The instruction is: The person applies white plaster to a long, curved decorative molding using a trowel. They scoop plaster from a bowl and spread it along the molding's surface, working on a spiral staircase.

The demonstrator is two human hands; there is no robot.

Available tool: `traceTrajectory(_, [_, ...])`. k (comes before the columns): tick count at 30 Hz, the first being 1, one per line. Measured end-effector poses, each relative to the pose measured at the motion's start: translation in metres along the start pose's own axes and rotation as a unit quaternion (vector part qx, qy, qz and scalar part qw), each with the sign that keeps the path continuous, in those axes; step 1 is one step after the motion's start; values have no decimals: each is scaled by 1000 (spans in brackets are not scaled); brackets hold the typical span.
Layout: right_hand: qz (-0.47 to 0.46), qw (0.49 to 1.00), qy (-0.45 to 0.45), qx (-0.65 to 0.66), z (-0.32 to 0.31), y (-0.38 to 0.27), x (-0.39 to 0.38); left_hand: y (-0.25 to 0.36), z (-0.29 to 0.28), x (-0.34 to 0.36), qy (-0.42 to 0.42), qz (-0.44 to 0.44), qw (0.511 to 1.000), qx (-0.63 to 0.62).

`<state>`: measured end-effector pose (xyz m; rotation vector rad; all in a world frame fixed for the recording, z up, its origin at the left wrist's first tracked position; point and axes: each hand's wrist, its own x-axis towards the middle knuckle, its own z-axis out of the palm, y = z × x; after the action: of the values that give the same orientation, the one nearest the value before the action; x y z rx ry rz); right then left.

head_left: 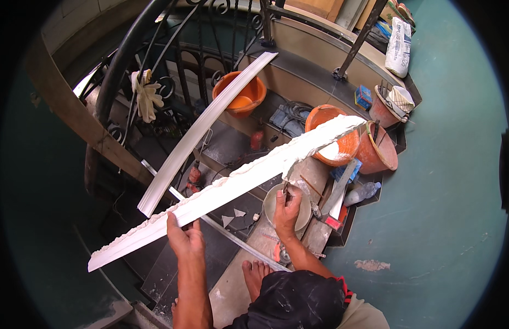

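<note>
A long white cornice moulding [227, 193] slants from the lower left up to the right, with wet white plaster lumped along its upper edge and far end. My left hand [187, 237] grips it near its lower left part, thumb on the front face and fingers underneath. My right hand [287, 213] is closed round the handle of what looks like a putty knife [285, 188]. Its blade is mostly hidden by white plaster at the moulding's lower edge. Below that hand is a round grey mixing bowl [305, 215], partly covered by it.
A second moulding [202, 129] leans across the stairs beyond. Orange buckets [240, 82] stand on the steps, one behind the plastered end. A black iron railing [120, 66] with gloves [147, 97] curves at left. A red power tool [194, 176], a plastic bottle [363, 193] and a bare foot [255, 277] are nearby.
</note>
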<state>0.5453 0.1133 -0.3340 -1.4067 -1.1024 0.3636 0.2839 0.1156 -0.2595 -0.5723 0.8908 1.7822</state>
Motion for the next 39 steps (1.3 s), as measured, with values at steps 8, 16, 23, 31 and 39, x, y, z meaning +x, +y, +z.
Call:
traceTrajectory(8, [-65,996,-57,14,1,5,-18,0,1,-3,4,10,1000,-1])
traceTrajectory(16, [-88,993,-80,-23,1,-7,4,-4,6,-16,-22,12,1000,8])
traceTrajectory(23, [-82,993,-62,50,7,-7,-19,-4,3,-10,-18,8,1000,-3])
traceTrajectory(31, [-30,998,-34,39,28,-12,-8,-5,6,-17,-32,-5,999,-2])
traceTrajectory(39, [-45,995,-87,-11,23,-5,-40,-5,12,-23,-27,-6,1000,-12])
